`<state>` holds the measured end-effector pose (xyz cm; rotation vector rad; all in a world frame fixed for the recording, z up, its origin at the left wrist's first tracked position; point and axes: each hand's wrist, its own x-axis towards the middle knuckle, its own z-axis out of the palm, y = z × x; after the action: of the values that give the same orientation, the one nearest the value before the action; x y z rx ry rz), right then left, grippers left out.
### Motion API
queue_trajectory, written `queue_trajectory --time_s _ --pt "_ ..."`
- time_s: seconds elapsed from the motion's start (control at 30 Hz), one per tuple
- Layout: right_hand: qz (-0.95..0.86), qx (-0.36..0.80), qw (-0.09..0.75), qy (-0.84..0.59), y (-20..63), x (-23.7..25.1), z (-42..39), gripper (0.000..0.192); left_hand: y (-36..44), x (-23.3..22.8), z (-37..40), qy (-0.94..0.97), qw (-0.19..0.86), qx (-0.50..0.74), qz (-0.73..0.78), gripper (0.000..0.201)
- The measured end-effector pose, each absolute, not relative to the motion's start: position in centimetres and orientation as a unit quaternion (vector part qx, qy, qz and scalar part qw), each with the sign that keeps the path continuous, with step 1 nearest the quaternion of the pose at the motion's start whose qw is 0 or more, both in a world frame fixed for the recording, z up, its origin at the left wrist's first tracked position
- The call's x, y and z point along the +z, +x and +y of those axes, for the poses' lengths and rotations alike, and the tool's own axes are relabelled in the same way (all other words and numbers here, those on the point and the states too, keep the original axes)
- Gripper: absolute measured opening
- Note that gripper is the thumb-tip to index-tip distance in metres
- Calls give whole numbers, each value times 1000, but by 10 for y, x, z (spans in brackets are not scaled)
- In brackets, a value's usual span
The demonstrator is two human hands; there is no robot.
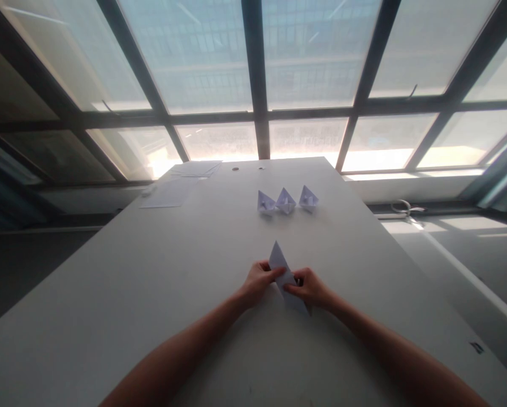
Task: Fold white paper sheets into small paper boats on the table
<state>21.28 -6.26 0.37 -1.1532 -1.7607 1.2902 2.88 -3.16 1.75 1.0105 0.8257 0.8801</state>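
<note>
A folded sheet of white paper (277,259) is held just above the table, slanting from upper left to lower right with a pointed top corner. My left hand (259,281) pinches its left side, thumb lying across the front. On the other side my right hand (310,287) grips the lower part, its thumb pressed on the front face. The fingers behind the paper are partly hidden. Beyond my hands stand three folded paper boats: a left one (265,203), a middle one (286,201) and a right one (308,199).
Loose white sheets (168,193) lie at the far left of the white table (151,277). Two small round holes or fittings sit near the far edge. Large framed windows (211,56) rise behind the table. A dark mark (476,347) shows near the right edge.
</note>
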Motion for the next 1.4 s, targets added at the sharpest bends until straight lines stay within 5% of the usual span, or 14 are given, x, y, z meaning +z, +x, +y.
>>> queue_trajectory --time_s 0.13,0.43,0.97,1.17,1.4 --pt "-685 454 341 -456 208 6 -65 16 32 17 -31 403 714 433 375 37" --pt "-677 419 338 -501 208 1 -63 44 31 18 -33 474 693 405 362 31" --pt "-744 406 227 -479 214 18 -67 36 18 17 -8 266 696 554 371 36" --pt "-685 429 324 -491 210 7 -65 40 25 19 -25 431 736 400 337 33" --pt "-646 450 388 -478 201 6 -67 38 35 18 -39 505 682 408 337 31"
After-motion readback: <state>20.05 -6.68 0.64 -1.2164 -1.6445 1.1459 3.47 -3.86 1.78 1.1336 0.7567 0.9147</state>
